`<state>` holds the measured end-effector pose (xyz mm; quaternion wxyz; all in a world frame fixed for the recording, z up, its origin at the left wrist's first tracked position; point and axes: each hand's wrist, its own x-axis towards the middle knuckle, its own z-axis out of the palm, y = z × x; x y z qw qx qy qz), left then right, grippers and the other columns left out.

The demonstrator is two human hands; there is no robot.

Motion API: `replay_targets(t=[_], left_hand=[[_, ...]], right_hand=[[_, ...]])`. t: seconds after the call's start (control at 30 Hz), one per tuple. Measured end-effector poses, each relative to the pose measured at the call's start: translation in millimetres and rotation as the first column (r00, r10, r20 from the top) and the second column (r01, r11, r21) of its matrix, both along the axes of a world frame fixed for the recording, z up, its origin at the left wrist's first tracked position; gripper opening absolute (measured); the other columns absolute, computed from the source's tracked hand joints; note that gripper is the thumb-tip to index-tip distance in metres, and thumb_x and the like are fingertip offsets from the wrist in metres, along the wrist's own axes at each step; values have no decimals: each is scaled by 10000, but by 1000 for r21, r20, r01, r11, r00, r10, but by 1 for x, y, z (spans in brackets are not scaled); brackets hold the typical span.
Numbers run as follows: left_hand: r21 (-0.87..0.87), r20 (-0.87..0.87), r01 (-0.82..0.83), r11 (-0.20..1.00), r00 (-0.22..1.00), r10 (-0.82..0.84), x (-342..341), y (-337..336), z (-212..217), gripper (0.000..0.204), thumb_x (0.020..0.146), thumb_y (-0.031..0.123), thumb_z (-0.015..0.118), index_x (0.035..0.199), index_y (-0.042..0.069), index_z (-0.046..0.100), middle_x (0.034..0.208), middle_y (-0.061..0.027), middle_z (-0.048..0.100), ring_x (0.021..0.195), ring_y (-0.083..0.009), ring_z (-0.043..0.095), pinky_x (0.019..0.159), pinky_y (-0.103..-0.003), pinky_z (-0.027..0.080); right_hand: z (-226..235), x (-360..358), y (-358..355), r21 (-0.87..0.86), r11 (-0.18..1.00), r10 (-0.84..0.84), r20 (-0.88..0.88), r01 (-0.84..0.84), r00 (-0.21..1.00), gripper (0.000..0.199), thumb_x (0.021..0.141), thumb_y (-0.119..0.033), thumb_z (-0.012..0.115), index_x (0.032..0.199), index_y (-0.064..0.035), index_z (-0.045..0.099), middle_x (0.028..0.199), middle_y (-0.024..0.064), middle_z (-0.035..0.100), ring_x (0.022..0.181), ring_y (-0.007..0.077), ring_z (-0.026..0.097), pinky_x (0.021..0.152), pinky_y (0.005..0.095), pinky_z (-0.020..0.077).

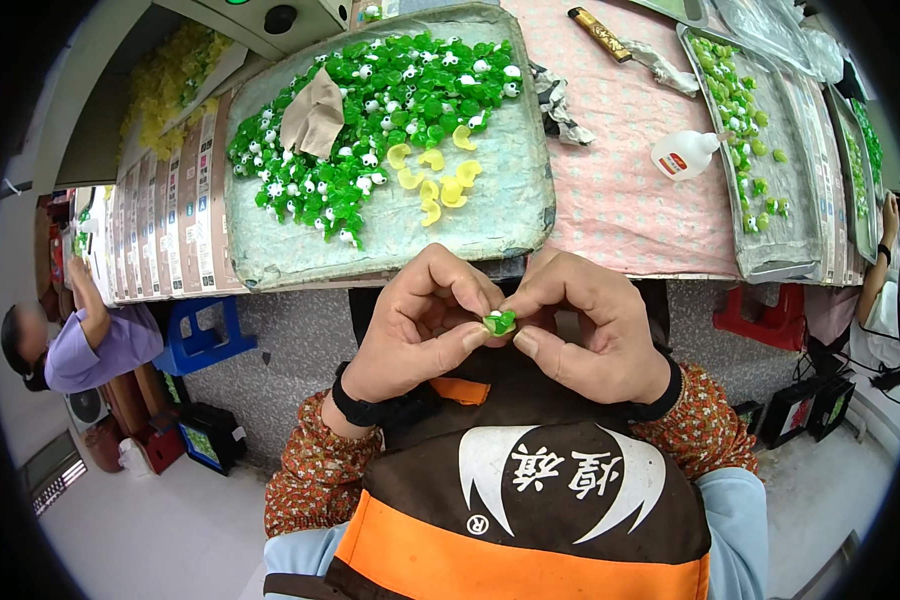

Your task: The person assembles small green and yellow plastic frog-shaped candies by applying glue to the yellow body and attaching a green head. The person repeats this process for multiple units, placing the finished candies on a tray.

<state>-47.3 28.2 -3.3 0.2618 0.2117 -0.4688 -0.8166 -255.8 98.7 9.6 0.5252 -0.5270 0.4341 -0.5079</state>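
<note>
In front of my chest, just off the table's near edge, my left hand (417, 325) and my right hand (592, 328) meet fingertip to fingertip. Both pinch one small green plastic piece (500, 322) with a bit of white on it; my fingers hide part of it. Beyond them lies a large cloth-lined tray (380, 248). It bears a heap of green pieces (410, 90), many with white, black-dotted eyes. Several curved yellow pieces (452, 190) lie loose near the heap's right side. A beige scrap of cloth (313, 115) rests on the heap.
To the right stand a white bottle (684, 154) and a metal tray (770, 270) with more green pieces. A dark-and-gold stick-shaped object (598, 34) lies farther back. Yellow pieces (170, 75) fill a bin at left. Blue (202, 338) and red stools (762, 318) stand below; other people sit at both sides.
</note>
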Motion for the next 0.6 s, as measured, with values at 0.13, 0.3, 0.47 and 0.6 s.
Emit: replay_targets(t=[0.13,0.3,0.47,0.6], left_hand=[[-64,35,-3,998,999,5,0,0,0,220,923,12,655,1061,65,493,1079,-77,595,1011,-123,608,912,-293,524],[3,19,-24,1000,1000,24,-1,4,-3,216,954,15,605,1115,61,469,1104,-71,567,1026,-118,598,917,-294,529],[62,50,-39,997,998,36,0,9,-3,214,979,34,562,1157,56,445,1123,-64,558,1027,-111,600,908,-292,545],[53,76,-43,998,996,39,0,9,-4,204,985,45,557,1157,54,447,1127,-62,558,1029,-114,608,896,-290,553]], right_hand=[[8,-1,-2,-44,999,-15,-109,10,994,99,842,16,672,935,-5,646,820,51,590,661,112,561,570,253,443],[7,2,-3,-105,993,-71,-208,50,976,119,822,16,696,921,-6,635,792,82,590,656,181,580,564,299,456],[6,4,-4,-187,980,-126,-306,70,944,159,778,32,704,898,-17,611,780,107,585,667,270,589,576,348,465],[1,6,-6,-329,941,-199,-352,78,915,190,745,38,700,899,-22,605,784,114,580,676,306,590,587,379,472]])
